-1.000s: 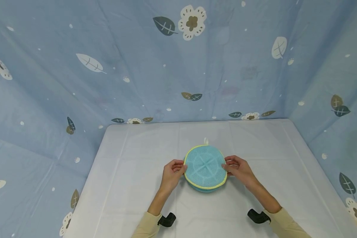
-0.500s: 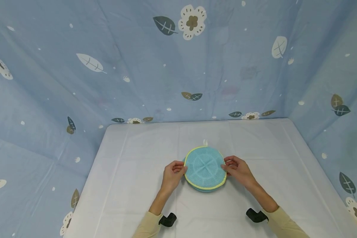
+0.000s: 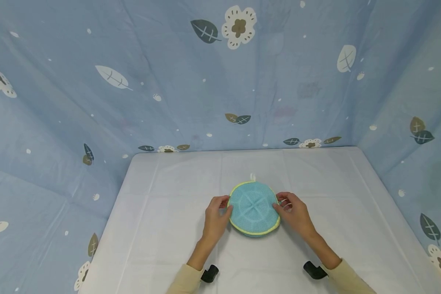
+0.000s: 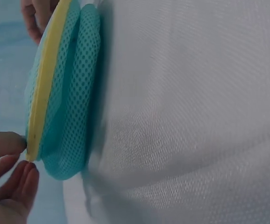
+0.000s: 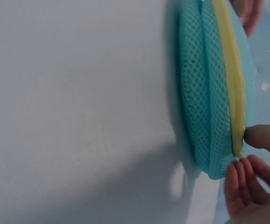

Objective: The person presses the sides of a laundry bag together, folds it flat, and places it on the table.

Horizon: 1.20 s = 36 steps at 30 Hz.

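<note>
A round turquoise mesh laundry bag with yellow edging sits on the white-covered table, a white loop at its far side. Its top panel has a raised cross, and its mesh side bulges in soft folds beneath the yellow rim. At the left edge my left hand pinches the rim between thumb and fingertips. Opposite it, my right hand pinches the right edge, its thumb on the yellow band and the fingers curled below. The bag's underside is hidden.
A white cloth with fold creases covers the table. Blue curtains printed with leaves and flowers stand behind it and on both sides. Black wrist-worn devices show at both sleeves.
My left hand has shifted slightly right and forward, with its thumb and fingers farther apart. The right forearm has drawn slightly inward. The bag has barely moved.
</note>
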{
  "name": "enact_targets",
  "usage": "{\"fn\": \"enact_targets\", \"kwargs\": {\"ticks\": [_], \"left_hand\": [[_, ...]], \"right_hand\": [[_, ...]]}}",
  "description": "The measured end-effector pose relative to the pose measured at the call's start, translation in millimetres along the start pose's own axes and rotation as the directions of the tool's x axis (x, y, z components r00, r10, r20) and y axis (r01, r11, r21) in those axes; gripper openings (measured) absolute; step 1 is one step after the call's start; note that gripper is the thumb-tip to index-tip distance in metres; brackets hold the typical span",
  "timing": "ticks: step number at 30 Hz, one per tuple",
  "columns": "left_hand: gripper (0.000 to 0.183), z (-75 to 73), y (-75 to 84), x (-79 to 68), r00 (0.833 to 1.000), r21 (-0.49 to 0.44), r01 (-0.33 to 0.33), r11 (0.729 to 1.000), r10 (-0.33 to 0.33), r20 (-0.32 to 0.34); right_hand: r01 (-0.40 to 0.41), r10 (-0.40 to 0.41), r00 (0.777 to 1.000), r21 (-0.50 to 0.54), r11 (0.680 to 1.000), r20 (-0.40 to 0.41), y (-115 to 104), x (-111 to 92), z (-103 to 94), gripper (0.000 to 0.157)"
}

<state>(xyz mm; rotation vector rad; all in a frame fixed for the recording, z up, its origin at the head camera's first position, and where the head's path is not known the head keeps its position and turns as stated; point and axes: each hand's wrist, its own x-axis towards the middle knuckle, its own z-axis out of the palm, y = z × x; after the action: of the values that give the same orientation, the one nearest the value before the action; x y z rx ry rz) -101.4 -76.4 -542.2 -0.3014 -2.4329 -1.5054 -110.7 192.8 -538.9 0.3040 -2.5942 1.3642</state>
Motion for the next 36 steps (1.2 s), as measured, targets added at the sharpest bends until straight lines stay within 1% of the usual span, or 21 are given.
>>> {"fn": "enact_targets", "kwargs": {"ticks": [2, 3, 6, 8, 10, 13, 17, 19, 21, 28, 33, 36], "left_hand": [[0.028, 0.7, 3.0, -0.3, 0.997, 0.073, -0.076, 0.994, 0.076, 0.007], [0.027, 1.0, 4.1, -0.4, 0.994, 0.108, -0.105, 0.989, 0.104, 0.014], [0.026, 2.0, 5.0, -0.9, 0.984, 0.191, -0.176, 0.966, 0.173, 0.034], [0.026, 2.8, 4.1, -1.0, 0.976, 0.216, -0.22, 0.951, 0.213, 0.055], [0.026, 3.8, 2.6, -0.9, 0.963, 0.233, -0.268, 0.935, 0.257, 0.077], [0.026, 4.9, 0.7, -1.0, 0.94, 0.244, -0.342, 0.908, 0.325, 0.107], [0.037, 5.9, -1.5, -1.6, 0.906, 0.274, -0.422, 0.864, 0.394, 0.153], [0.041, 5.8, -2.1, -2.3, 0.898, 0.291, -0.438, 0.85, 0.403, 0.174], [0.043, 5.9, -2.7, -2.9, 0.896, 0.303, -0.443, 0.844, 0.403, 0.187], [0.04, 7.8, -2.7, -4.7, 0.898, 0.331, -0.438, 0.836, 0.39, 0.204], [0.04, 9.9, -3.7, -6.4, 0.904, 0.341, -0.425, 0.838, 0.375, 0.206], [0.04, 11.2, -4.9, -7.0, 0.912, 0.349, -0.407, 0.844, 0.353, 0.211]], "right_hand": [[0.093, -0.094, 0.996, -0.052, 0.994, -0.01, 0.8, -1.3, 1.8, 0.035], [0.127, -0.127, 0.992, -0.071, 0.989, -0.003, 1.1, -1.7, 2.6, 0.037], [0.175, -0.171, 0.984, -0.101, 0.979, 0.043, 1.7, -2.4, 4.5, 0.039], [0.193, -0.186, 0.98, -0.111, 0.975, 0.073, 2.0, -3.0, 5.3, 0.04], [0.214, -0.202, 0.974, -0.125, 0.969, 0.101, 2.7, -3.8, 5.9, 0.041], [0.259, -0.24, 0.961, -0.142, 0.955, 0.136, 4.9, -5.5, 6.9, 0.041], [0.319, -0.292, 0.941, -0.161, 0.934, 0.173, 7.3, -6.9, 8.8, 0.044], [0.355, -0.324, 0.929, -0.178, 0.918, 0.181, 7.8, -6.8, 9.9, 0.047], [0.377, -0.343, 0.92, -0.192, 0.906, 0.188, 8.5, -6.7, 10.9, 0.049], [0.443, -0.411, 0.895, -0.239, 0.864, 0.174, 11.8, -6.6, 14.3, 0.052], [0.463, -0.434, 0.886, -0.257, 0.848, 0.162, 15.3, -6.5, 18.5, 0.051], [0.461, -0.432, 0.887, -0.268, 0.846, 0.164, 15.8, -6.3, 20.6, 0.05]]}}
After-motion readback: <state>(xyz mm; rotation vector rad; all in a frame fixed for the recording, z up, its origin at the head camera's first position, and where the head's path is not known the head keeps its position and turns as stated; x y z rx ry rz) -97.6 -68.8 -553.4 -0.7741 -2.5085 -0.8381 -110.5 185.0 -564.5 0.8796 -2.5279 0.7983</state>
